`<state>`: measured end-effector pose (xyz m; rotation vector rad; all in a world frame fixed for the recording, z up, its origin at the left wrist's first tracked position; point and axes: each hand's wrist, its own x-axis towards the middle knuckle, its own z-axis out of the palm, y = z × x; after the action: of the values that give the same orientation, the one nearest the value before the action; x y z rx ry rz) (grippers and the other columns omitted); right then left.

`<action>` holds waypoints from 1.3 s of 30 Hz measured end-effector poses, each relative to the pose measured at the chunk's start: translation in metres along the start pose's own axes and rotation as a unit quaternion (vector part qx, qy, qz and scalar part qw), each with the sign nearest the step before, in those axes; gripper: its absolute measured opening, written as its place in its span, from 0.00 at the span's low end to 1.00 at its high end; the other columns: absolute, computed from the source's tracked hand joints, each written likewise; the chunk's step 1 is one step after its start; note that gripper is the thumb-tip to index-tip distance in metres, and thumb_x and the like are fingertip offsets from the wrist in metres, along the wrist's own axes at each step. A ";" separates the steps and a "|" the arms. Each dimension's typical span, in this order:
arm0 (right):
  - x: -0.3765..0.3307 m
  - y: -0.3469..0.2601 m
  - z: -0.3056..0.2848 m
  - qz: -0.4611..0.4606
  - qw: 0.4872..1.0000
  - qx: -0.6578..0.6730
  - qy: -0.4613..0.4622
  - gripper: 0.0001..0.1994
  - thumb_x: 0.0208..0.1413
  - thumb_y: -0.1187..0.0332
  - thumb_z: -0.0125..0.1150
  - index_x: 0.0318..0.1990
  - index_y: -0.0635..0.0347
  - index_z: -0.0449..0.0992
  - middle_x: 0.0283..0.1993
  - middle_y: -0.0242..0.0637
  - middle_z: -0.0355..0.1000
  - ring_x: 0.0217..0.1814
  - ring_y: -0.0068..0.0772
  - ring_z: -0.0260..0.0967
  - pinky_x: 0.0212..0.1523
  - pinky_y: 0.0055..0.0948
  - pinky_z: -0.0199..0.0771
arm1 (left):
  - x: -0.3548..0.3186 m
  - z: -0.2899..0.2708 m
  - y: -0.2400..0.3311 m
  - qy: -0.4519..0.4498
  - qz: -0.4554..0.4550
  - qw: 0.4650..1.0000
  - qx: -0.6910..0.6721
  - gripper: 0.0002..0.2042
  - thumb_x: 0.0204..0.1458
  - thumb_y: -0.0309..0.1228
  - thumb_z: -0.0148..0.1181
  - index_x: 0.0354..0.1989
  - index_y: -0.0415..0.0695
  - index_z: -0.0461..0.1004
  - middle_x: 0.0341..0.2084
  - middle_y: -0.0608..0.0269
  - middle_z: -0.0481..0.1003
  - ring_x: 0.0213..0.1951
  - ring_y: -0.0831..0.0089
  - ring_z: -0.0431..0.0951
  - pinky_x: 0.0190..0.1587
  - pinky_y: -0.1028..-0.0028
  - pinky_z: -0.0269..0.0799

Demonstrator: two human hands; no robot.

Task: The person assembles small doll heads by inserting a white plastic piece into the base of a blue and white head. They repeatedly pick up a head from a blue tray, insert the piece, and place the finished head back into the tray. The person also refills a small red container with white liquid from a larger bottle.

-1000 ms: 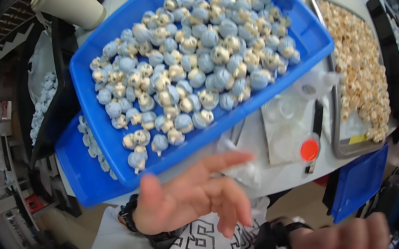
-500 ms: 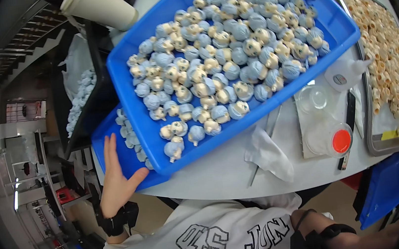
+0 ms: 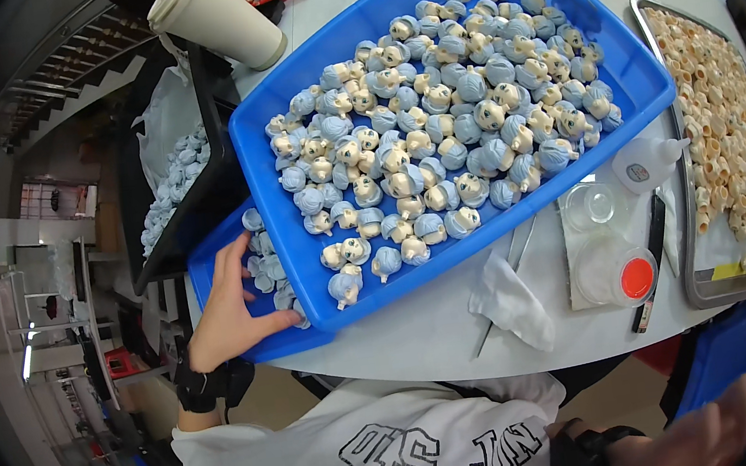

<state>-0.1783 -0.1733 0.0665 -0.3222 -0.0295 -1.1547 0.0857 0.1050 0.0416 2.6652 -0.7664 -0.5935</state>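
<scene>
The lower blue tray sticks out from under the big blue tray of blue-haired doll heads at the tabletop's left edge. The left hand lies on its near corner, grip spread, thumb touching the small heads inside. The right hand hangs low off the tabletop; its grip seems loosely curled around nothing, though the edge blurs it.

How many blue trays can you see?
3: the big blue tray of doll heads on the table, a smaller one under its left end by the left hand, another at the lower right.
</scene>
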 end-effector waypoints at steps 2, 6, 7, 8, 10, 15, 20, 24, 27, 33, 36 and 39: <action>0.019 -0.005 -0.002 0.203 0.968 0.027 -0.142 0.05 0.51 0.70 0.52 0.35 0.57 0.67 0.44 0.34 0.59 0.43 0.29 0.60 0.34 0.28 0.60 | -0.008 -0.001 0.009 -0.024 -0.040 0.997 -0.057 0.47 0.29 0.33 0.70 0.59 0.39 0.45 0.51 0.54 0.52 0.36 0.70 0.63 0.31 0.77 0.71; 0.009 0.008 -0.004 0.147 0.985 0.027 -0.091 0.05 0.53 0.66 0.50 0.32 0.55 0.70 0.41 0.34 0.61 0.37 0.30 0.61 0.31 0.27 0.58 | -0.013 0.006 0.008 -0.002 -0.052 0.994 -0.098 0.38 0.30 0.25 0.66 0.53 0.38 0.52 0.47 0.56 0.54 0.33 0.73 0.62 0.27 0.80 0.73; 0.008 0.010 -0.005 0.141 0.986 0.030 -0.084 0.06 0.53 0.65 0.49 0.31 0.55 0.70 0.40 0.33 0.61 0.36 0.30 0.61 0.30 0.26 0.58 | -0.014 0.008 0.009 0.004 -0.052 0.994 -0.098 0.36 0.30 0.24 0.65 0.51 0.39 0.53 0.45 0.56 0.55 0.33 0.73 0.62 0.27 0.81 0.72; 0.009 0.010 -0.005 0.154 0.984 0.024 -0.091 0.06 0.53 0.65 0.49 0.31 0.55 0.71 0.40 0.33 0.62 0.36 0.30 0.61 0.30 0.26 0.57 | -0.014 0.010 0.010 0.009 -0.053 0.994 -0.097 0.33 0.30 0.24 0.64 0.49 0.39 0.55 0.43 0.57 0.56 0.32 0.73 0.63 0.27 0.81 0.71; 0.011 0.007 -0.007 0.180 0.978 0.018 -0.102 0.07 0.53 0.64 0.50 0.30 0.56 0.72 0.38 0.33 0.63 0.36 0.30 0.61 0.29 0.26 0.57 | -0.016 0.011 0.008 0.010 -0.059 0.993 -0.102 0.30 0.30 0.23 0.63 0.46 0.40 0.57 0.39 0.58 0.57 0.32 0.74 0.63 0.27 0.81 0.70; 0.005 0.021 -0.006 0.167 0.980 0.015 -0.104 0.12 0.56 0.60 0.46 0.33 0.57 0.73 0.37 0.35 0.64 0.34 0.31 0.61 0.29 0.25 0.55 | -0.016 0.012 0.001 0.013 -0.064 0.989 -0.130 0.24 0.32 0.24 0.62 0.41 0.42 0.60 0.34 0.60 0.60 0.34 0.78 0.63 0.26 0.81 0.65; -0.005 0.027 -0.010 0.180 0.973 -0.009 -0.141 0.15 0.59 0.55 0.40 0.32 0.55 0.68 0.33 0.34 0.61 0.31 0.30 0.58 0.30 0.28 0.57 | -0.015 0.016 -0.008 0.047 -0.046 0.983 -0.173 0.18 0.36 0.21 0.58 0.36 0.42 0.59 0.29 0.63 0.63 0.27 0.78 0.66 0.25 0.80 0.66; -0.017 0.052 -0.002 0.165 0.968 -0.032 -0.185 0.17 0.59 0.53 0.36 0.29 0.55 0.64 0.30 0.36 0.62 0.27 0.29 0.56 0.28 0.26 0.57 | -0.019 0.022 -0.001 0.087 -0.094 0.963 -0.238 0.15 0.39 0.19 0.53 0.36 0.42 0.59 0.26 0.63 0.64 0.21 0.79 0.67 0.23 0.80 0.66; -0.021 0.063 -0.002 0.187 0.959 -0.057 -0.205 0.19 0.58 0.53 0.36 0.26 0.57 0.64 0.26 0.37 0.62 0.23 0.29 0.55 0.24 0.23 0.59 | -0.021 0.023 -0.003 0.116 -0.090 0.967 -0.207 0.10 0.42 0.19 0.51 0.33 0.42 0.63 0.22 0.64 0.66 0.22 0.80 0.68 0.22 0.79 0.63; -0.022 0.059 -0.006 0.280 0.923 -0.141 -0.222 0.18 0.59 0.56 0.35 0.26 0.59 0.64 0.24 0.38 0.61 0.22 0.30 0.55 0.24 0.25 0.59 | -0.021 0.029 -0.010 0.160 -0.047 0.966 -0.199 0.07 0.43 0.21 0.49 0.33 0.40 0.64 0.20 0.63 0.67 0.23 0.77 0.69 0.25 0.77 0.63; -0.031 0.060 -0.007 0.301 0.920 -0.142 -0.207 0.17 0.59 0.58 0.35 0.26 0.60 0.63 0.24 0.39 0.60 0.22 0.31 0.55 0.25 0.26 0.59 | -0.023 0.031 -0.021 0.168 -0.033 0.962 -0.213 0.08 0.44 0.22 0.49 0.34 0.41 0.65 0.23 0.64 0.68 0.23 0.77 0.69 0.26 0.78 0.64; -0.039 0.059 -0.006 0.327 0.914 -0.151 -0.189 0.15 0.59 0.61 0.37 0.28 0.62 0.62 0.25 0.42 0.60 0.24 0.31 0.56 0.26 0.26 0.60 | -0.029 0.021 -0.025 0.175 -0.073 0.934 -0.302 0.10 0.46 0.21 0.47 0.39 0.43 0.67 0.24 0.69 0.68 0.20 0.84 0.66 0.22 0.83 0.63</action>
<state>-0.1415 -0.1188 0.0394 -0.7652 -0.0768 -0.4131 0.0644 0.1375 0.0221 2.1653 -0.2280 -0.3029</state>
